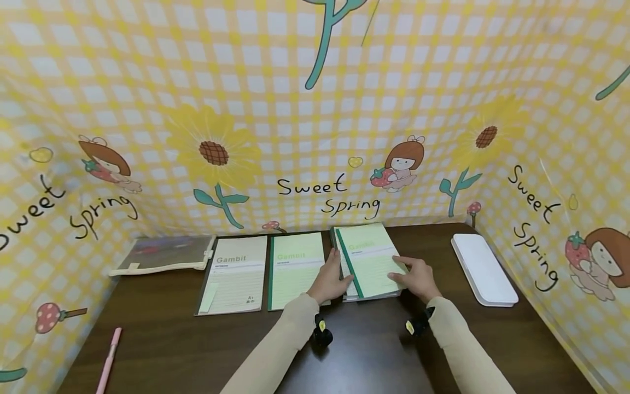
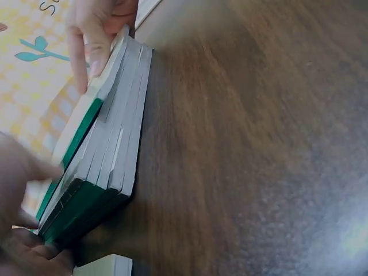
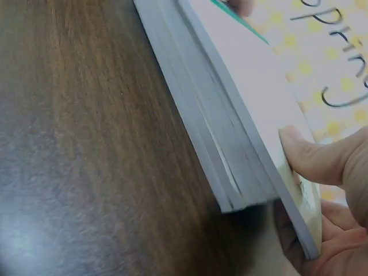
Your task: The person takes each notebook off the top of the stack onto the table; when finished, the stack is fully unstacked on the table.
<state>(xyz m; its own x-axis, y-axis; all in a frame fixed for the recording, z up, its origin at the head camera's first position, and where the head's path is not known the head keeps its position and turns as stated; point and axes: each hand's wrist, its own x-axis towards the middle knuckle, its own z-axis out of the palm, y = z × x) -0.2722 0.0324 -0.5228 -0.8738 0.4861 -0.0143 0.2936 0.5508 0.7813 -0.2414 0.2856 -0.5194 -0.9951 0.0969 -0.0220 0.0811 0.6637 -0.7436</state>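
Note:
A green-spined notebook [image 1: 371, 265] lies on top of a stack of notebooks [image 2: 115, 149], turned slightly askew and jutting past the stack's right side. My right hand [image 1: 418, 278] pinches its right edge, the thumb [image 3: 316, 158] on the cover and the fingers underneath, as the right wrist view shows. Along the stack's left side, my left hand [image 1: 326, 280] stands with its fingers stretched against the spines. Its thumb reaches over the stack near the top notebook's green spine. Page edges of several notebooks show below the top one in both wrist views.
Left of the stack lie a green-spined notebook [image 1: 297, 273] and a dark-spined notebook [image 1: 236, 279]. Farther left is a clear zip pouch [image 1: 167, 254], with a pink pen [image 1: 109, 358] nearer me. A white case [image 1: 484, 271] lies right. Patterned cloth [image 1: 305, 137] walls the table [image 1: 364, 350].

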